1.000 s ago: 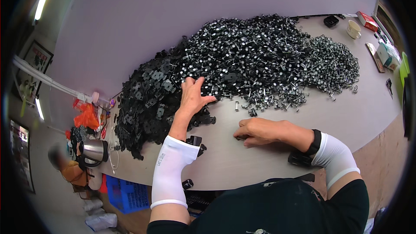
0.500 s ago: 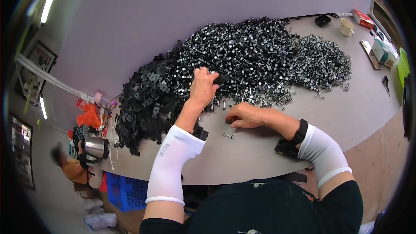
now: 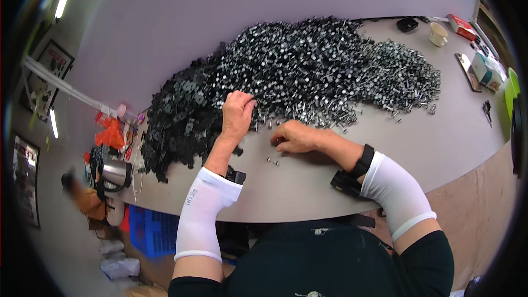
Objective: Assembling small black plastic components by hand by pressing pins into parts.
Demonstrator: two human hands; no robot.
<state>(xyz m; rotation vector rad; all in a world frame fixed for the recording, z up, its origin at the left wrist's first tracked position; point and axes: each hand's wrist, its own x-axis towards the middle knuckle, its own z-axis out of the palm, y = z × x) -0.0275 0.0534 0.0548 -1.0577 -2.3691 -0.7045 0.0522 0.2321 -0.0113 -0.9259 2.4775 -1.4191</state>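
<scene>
A large heap of small metal pins with round heads and black parts [image 3: 308,60] lies along the back of the table. My left hand [image 3: 237,116] is at the heap's front edge with its fingers curled in, and what they hold cannot be made out. To its right, my right hand [image 3: 297,136] rests low over the table just in front of the heap. Its fingers are bent together, and anything between them is hidden. One loose metal pin [image 3: 273,161] lies on the table in front of my right hand. Flat black pieces [image 3: 181,113] form the heap's left end.
A smaller pile of bare metal pins [image 3: 407,77] adjoins the heap at right. Beyond it are a cup [image 3: 438,34], a tissue box [image 3: 488,71] and a green basin [image 3: 511,96]. A steel kettle [image 3: 115,173] stands left, above a blue crate [image 3: 154,231]. Another person [image 3: 88,198] is at far left.
The whole view has shifted a little. My left hand has drawn back slightly toward me from the heap, and the dark piece at its fingertips no longer shows. My right hand has hardly moved.
</scene>
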